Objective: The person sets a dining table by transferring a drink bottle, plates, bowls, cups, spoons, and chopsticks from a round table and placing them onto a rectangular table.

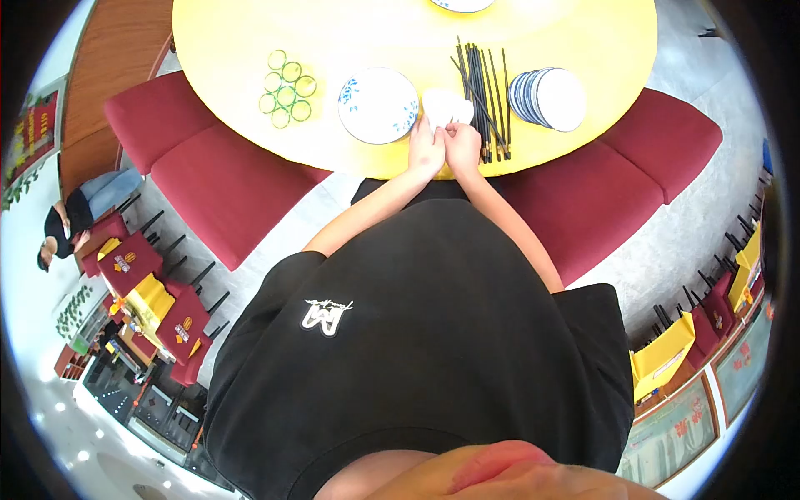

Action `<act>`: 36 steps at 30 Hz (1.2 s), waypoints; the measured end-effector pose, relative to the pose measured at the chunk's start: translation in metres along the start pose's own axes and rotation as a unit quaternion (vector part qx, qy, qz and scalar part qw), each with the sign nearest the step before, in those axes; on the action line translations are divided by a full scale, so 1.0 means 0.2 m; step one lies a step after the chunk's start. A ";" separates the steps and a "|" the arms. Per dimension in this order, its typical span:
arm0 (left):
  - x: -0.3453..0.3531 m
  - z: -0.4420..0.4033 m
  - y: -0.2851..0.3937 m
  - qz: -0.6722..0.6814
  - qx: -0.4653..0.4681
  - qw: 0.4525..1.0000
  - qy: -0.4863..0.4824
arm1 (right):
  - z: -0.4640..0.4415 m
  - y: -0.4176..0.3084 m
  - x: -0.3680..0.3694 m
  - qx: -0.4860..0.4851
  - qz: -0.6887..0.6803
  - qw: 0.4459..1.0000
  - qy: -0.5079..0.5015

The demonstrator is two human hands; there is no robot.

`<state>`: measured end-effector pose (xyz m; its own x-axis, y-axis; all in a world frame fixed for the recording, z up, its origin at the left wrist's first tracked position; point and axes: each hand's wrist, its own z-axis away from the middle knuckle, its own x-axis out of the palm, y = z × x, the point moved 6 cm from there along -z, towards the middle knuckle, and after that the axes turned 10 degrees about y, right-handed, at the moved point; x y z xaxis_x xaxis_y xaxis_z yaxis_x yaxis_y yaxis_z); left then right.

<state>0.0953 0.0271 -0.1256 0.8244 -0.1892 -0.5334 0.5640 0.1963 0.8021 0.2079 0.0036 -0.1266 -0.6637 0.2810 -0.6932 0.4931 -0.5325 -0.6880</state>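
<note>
White crockery (440, 103) sits at the near edge of our yellow worktop (221, 37), so overexposed that we cannot make out the separate pieces. Our left hand (427, 148) reaches its near side with fingers extended, while our right hand (463, 147) is close alongside with fingers curled. We cannot tell whether either of our hands grips a piece or only touches it.

Just left of the crockery we see a white plate with blue flowers (377, 106), and farther left a cluster of green-rimmed glasses (287, 89). To the right, black chopsticks (483, 100) lie loosely bundled, some crossing, their near ends beside our right hand. Beyond them, a stack of small plates (560, 100) is fanned sideways. Dark red chairs (218, 196) flank us.
</note>
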 end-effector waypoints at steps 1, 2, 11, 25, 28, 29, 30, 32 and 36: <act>0.02 0.00 -0.01 -0.003 -0.001 1.000 0.000 | 0.00 0.01 0.00 0.011 -0.018 1.000 0.019; 0.04 -0.01 -0.02 0.000 -0.004 1.000 0.017 | 0.00 0.03 0.00 0.013 -0.019 1.000 0.017; 0.15 -0.09 -0.16 -0.032 -0.116 0.991 0.052 | -0.01 0.04 0.00 0.017 -0.020 0.999 0.021; 0.20 -0.12 -0.21 -0.012 -0.128 0.991 0.048 | -0.04 0.08 0.09 0.013 -0.138 0.988 -0.068; 0.18 -0.12 -0.18 0.099 -0.161 0.981 0.040 | -0.02 0.01 0.04 0.054 -0.193 0.977 -0.074; 0.17 -0.10 -0.16 0.138 -0.190 0.971 0.040 | -0.03 0.03 0.06 0.054 -0.193 0.977 -0.074; 0.15 -0.09 -0.12 0.176 -0.218 0.959 0.040 | -0.03 0.07 0.11 0.055 -0.203 0.974 -0.086; 0.11 -0.07 -0.05 0.153 -0.238 0.959 -0.002 | -0.02 0.11 0.14 0.056 -0.212 0.971 -0.098; 0.11 -0.03 -0.06 0.178 -0.257 0.944 -0.101 | 0.03 0.10 0.10 0.106 -0.275 0.943 -0.153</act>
<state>0.1064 0.0266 -0.1478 0.9695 -0.1931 -0.1506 0.2441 0.7134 0.6569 0.2016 -0.0065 -0.1532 -0.9339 0.3345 -0.1265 -0.0756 -0.5303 -0.8444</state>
